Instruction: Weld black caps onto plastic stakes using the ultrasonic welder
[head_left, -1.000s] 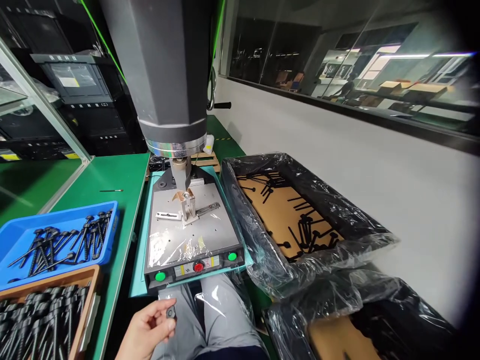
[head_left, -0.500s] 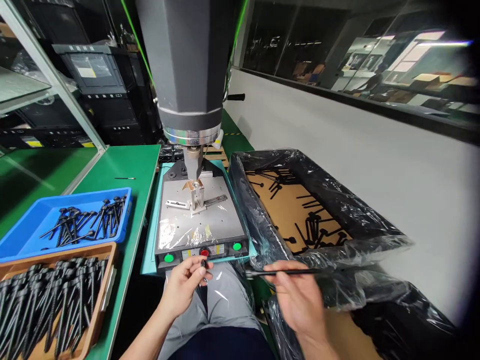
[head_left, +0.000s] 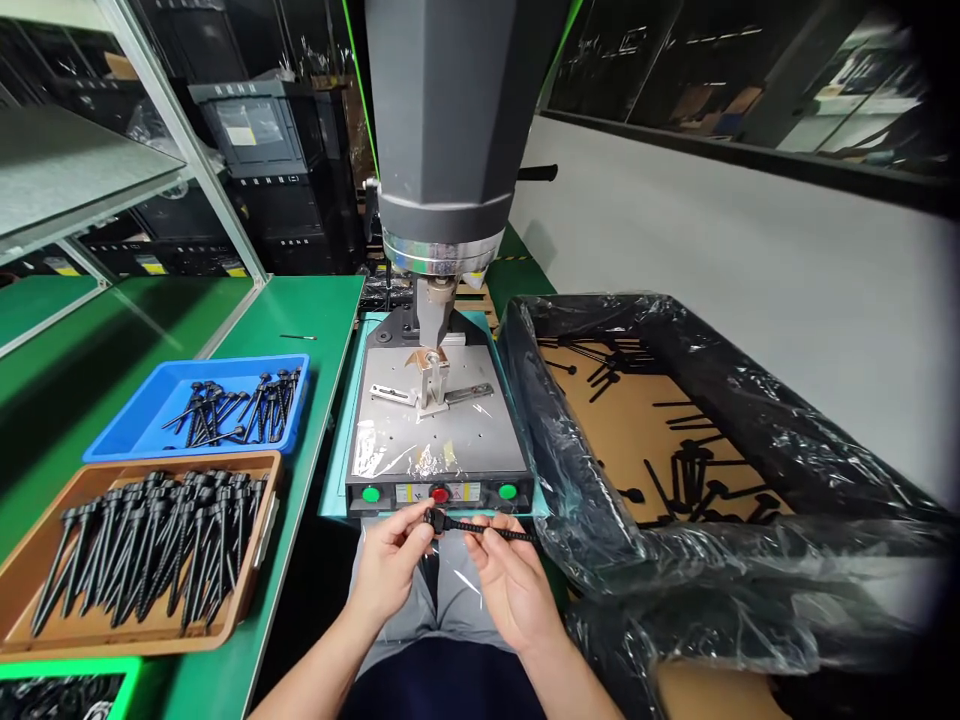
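Note:
My right hand (head_left: 514, 580) pinches the shaft of a black ribbed rod (head_left: 469, 527), which lies roughly level in front of my lap. At the rod's wider left end, my left hand (head_left: 394, 560) grips a small black piece (head_left: 430, 517) between thumb and fingers. The piece touches the rod's head; the fingertips partly hide where they meet. Just beyond my hands stands a press machine with a metal base plate (head_left: 420, 450) and a small metal fixture (head_left: 433, 385). Its tool tip (head_left: 433, 318) hangs over the fixture.
An orange-brown tray (head_left: 232, 635) and a blue tray (head_left: 169, 372) on the left bench hold many black rods. Below them is a green bin (head_left: 133, 680) of black parts. To the right, a plastic-lined box (head_left: 592, 480) contains rods. Green buttons (head_left: 370, 494) and a red button (head_left: 439, 494) line the machine's front.
The rod in my right hand has moved left, bringing its head against the small black piece in my left hand. The camera view has turned left, showing the green bin.

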